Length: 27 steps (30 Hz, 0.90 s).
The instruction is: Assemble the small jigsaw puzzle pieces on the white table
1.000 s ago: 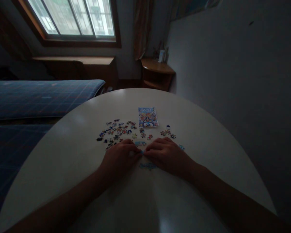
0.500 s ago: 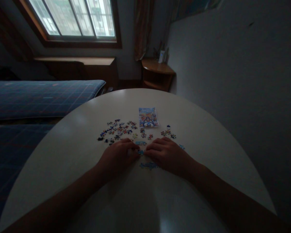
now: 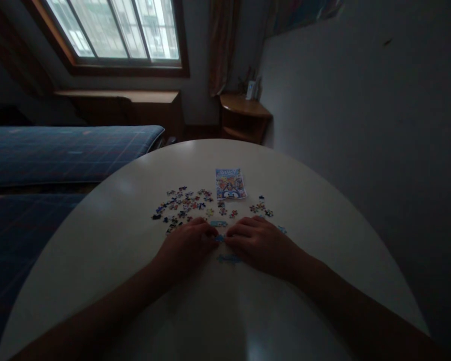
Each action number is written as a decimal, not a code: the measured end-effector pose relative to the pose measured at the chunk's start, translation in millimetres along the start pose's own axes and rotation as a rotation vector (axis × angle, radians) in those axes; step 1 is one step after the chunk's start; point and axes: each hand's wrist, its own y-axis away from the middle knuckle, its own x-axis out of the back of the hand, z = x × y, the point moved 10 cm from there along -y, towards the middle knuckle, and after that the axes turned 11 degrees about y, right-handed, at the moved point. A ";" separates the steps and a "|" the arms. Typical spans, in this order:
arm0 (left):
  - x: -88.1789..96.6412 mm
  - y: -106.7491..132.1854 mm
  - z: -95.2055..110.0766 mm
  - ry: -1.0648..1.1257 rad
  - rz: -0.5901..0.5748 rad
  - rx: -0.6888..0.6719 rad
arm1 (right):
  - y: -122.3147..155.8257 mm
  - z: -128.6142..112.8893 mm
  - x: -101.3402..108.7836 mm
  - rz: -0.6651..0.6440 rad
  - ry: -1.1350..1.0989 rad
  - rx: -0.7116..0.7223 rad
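Between my fingertips, low over the table, is a small blue puzzle piece (image 3: 220,238). My left hand (image 3: 190,240) pinches it from the left, thumb and fingers together. From the other side my right hand (image 3: 257,243) closes its fingers at the piece's right edge. A light-blue joined strip of puzzle pieces (image 3: 218,223) lies just beyond the fingertips. Nearer to me, a longer blue strip of joined pieces (image 3: 228,258) is partly hidden by my right hand. How the held piece's edges fit together is too small and dark to tell.
Loose puzzle pieces (image 3: 186,203) are spread at the left, and a smaller group (image 3: 261,206) lies at the right. A printed picture sheet (image 3: 230,184) lies beyond them on the round white table (image 3: 135,240). Past the table's left edge is a blue plaid mattress (image 3: 67,155).
Both hands keep their grip with only slight finger movement. My right hand covers a little more of the near blue strip. The whole view has shifted slightly downward.
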 end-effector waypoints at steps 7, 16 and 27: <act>6.7 1.4 2.2 -0.050 0.015 -0.034 | 1.0 0.0 1.2 0.011 -0.017 -0.007; 20.5 4.8 -9.4 -0.058 0.028 0.007 | 7.6 17.7 9.0 0.168 -0.203 -0.093; 54.2 -0.5 -25.4 -0.144 0.263 -0.077 | 27.1 76.3 -4.6 0.130 -0.049 -0.320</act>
